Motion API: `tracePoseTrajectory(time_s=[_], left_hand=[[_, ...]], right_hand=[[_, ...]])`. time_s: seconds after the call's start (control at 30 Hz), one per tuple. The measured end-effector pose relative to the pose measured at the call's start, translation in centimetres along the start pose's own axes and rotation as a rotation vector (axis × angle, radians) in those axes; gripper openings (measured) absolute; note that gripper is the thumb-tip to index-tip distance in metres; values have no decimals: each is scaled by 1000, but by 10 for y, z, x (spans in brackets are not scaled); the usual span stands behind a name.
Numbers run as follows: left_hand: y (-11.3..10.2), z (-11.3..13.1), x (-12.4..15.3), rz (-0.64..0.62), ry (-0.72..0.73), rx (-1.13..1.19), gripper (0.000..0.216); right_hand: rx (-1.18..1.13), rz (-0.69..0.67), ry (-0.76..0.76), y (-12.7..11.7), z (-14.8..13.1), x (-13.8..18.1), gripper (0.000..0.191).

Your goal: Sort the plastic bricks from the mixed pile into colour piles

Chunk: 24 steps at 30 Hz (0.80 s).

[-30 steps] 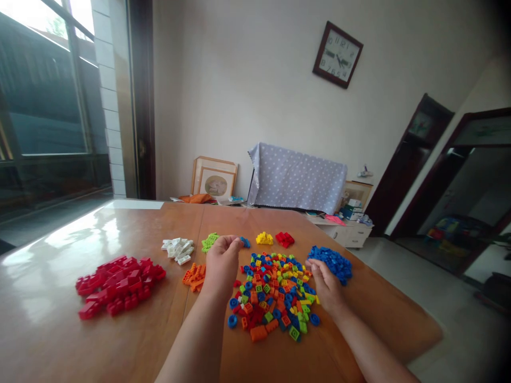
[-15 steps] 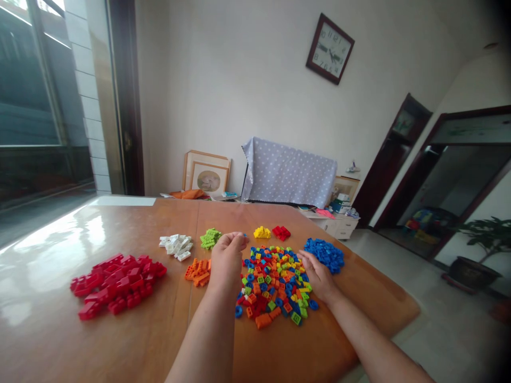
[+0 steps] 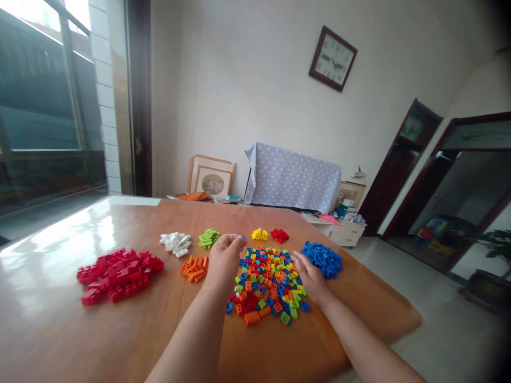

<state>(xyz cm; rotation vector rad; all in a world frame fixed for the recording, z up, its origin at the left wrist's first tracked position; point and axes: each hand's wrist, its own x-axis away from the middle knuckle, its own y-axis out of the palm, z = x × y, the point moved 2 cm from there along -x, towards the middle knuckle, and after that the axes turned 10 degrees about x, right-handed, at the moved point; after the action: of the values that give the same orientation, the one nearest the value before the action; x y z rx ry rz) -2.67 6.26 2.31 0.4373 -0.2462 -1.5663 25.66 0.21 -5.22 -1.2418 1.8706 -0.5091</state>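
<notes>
My left hand hovers at the left edge of a mixed heap of small toy building bricks, thumb and fingers pinched together. What the pinch holds, if anything, is hidden. A bit of blue shows just beyond these fingertips. At the heap's right side, my right hand has its fingers stretched out, with nothing visible in it. It lies between the heap and a pile of blue bricks. Orange bricks and lime green bricks sit left of my left hand.
Red bricks form a large pile on the left of the wooden table, with white bricks beyond. Small yellow and red piles lie behind the mixed heap. The table's right edge borders the floor.
The camera view has shifted slightly. My left hand stays pinched near the heap's left edge, and my right hand stays outstretched at its right side. The piles look the same.
</notes>
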Motion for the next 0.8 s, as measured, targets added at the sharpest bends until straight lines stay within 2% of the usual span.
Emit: tracePoseTrajectory(time_s=[0.13, 0.4, 0.6, 0.8], left_hand=[[2, -1, 1, -24, 11, -69, 32], [8, -5, 1, -60, 38, -186, 31], [5, -7, 0, -72, 46, -226, 31], [1, -4, -4, -20, 82, -215, 32]], right_hand=[[-5, -79, -48, 3, -1, 0, 61], [126, -224, -184, -2, -26, 2, 62], [198, -330, -210, 13, -45, -8, 66], [183, -247, -187, 12, -67, -18, 62]])
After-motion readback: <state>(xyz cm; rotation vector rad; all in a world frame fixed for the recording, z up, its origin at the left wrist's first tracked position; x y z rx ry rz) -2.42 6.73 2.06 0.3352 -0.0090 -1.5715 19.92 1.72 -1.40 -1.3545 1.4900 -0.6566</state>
